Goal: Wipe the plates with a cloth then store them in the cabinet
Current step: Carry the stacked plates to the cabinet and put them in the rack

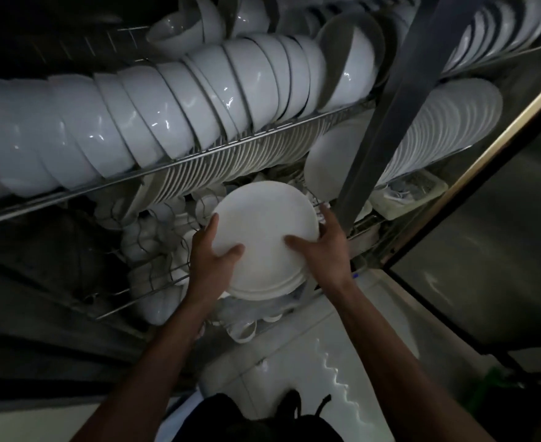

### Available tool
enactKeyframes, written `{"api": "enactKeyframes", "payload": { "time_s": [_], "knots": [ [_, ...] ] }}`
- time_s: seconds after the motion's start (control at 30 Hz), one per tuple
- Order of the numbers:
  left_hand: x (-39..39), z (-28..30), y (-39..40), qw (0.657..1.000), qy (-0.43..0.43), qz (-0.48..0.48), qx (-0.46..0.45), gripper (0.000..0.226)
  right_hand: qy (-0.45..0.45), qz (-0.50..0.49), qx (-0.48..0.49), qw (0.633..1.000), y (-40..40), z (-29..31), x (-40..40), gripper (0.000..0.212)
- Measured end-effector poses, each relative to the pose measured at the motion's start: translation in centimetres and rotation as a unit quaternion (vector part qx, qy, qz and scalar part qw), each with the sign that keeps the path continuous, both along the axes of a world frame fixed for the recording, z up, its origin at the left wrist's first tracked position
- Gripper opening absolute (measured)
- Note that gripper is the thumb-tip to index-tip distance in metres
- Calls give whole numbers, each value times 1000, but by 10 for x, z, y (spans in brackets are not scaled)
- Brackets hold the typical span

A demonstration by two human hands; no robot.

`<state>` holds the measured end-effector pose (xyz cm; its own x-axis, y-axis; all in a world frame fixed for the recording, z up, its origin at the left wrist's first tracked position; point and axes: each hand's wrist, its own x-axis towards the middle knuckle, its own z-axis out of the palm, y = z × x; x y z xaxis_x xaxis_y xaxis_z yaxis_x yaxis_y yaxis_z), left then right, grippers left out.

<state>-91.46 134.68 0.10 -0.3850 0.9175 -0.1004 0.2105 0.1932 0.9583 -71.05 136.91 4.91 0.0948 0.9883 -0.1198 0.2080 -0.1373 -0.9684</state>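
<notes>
A small stack of white plates (262,231) is held in front of the open cabinet's lower wire rack (141,291). My left hand (213,260) grips the stack's left edge, thumb lying on the top plate. My right hand (326,247) grips the right edge, thumb on top as well. The stack tilts toward me, its far rim near the rack's upright wires. No cloth is in view.
The upper wire shelf (199,161) carries a long row of nested white bowls (154,113). Upright plates (447,122) fill the right side behind a metal post (399,100). Cups and small bowls (154,231) crowd the lower rack. A glass door (486,250) stands open at right.
</notes>
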Motion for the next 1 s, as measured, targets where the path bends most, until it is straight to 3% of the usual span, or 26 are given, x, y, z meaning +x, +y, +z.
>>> {"api": "enactKeyframes", "payload": {
  "time_s": [0.17, 0.47, 0.67, 0.83, 1.0],
  "knots": [
    [-2, -11, 6, 998, -37, 45, -7, 79, 65, 41, -22, 997, 23, -4, -6, 63],
    [-7, -15, 36, 995, -55, 78, -6, 78, 95, 49, -59, 992, 51, -7, -24, 71],
    [-14, -20, 59, 998, -38, 49, -2, 74, 121, 26, -47, 991, 66, -7, -35, 77],
    [-3, -14, 74, 998, 64, 16, 6, 62, 170, 4, -23, 985, 76, -14, -31, 77],
    [30, 5, 77, 955, 295, 21, -2, 34, 183, -24, -21, 983, 97, -15, -21, 74]
  ]
}}
